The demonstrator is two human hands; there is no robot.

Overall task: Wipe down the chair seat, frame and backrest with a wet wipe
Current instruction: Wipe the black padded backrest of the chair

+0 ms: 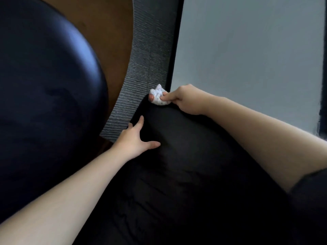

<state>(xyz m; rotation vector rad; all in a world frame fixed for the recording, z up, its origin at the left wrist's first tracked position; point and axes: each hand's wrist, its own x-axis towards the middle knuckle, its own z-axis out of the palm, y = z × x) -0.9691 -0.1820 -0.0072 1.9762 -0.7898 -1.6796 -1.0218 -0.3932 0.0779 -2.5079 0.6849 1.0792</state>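
- Grip, right hand (185, 100): thumb and fingers pinch a bunched wet wipe (159, 96). One fingertip shows at the wipe's left side.
- Wipe location: it is pressed onto the upper end of a black fabric surface (185, 156), just where that surface meets the ribbed grey panel (150, 59) and the black frame bar (174, 50).
- Left hand (136, 137): it holds nothing. It rests on the same fabric with the thumb splayed and the fingers straight, and some fingertips go out of sight over the fabric's left edge. I read this as a bracing contact.
- Fabric identity: I cannot tell whether it is chair padding or a loose cover.
- Surroundings: a glossy dark rounded pad (44, 85) lies to the left, brown floor (106, 41) shows between it and the panel, and a pale wall (247, 50) stands to the right.
- Step in hand: I judge this to be the wipe of the corner where fabric, panel and frame bar meet. How much of the chair is already done cannot be read from this view.
- Next move: it calls for a firm pinch, steady downward pressure and a stroke along the frame bar or up the ribbed panel. The ribs may catch the wad, so I would flatten the wipe first.
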